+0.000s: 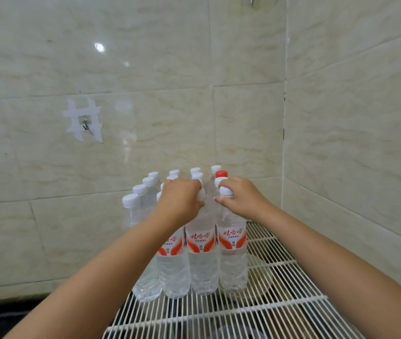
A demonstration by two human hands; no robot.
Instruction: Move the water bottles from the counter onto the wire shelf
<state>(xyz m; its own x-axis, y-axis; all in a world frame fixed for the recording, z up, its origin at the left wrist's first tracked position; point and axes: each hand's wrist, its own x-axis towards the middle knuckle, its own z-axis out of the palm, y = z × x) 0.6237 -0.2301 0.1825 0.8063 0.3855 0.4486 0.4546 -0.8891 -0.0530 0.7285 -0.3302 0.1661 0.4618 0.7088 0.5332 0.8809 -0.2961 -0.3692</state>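
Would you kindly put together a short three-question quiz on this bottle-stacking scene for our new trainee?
1. True or false: the clear plastic water bottles with red-and-white labels stand upright on the white wire shelf.
2. Which cap colour appears only once in the group? A) white B) red C) blue
3. Fill in: the right hand grips the front right bottle near its ____.

Key
1. True.
2. B: a single red cap sits at the back right among white ones.
3. Neck, just under the white screw cap; the left hand grips the neighbouring bottle the same way.
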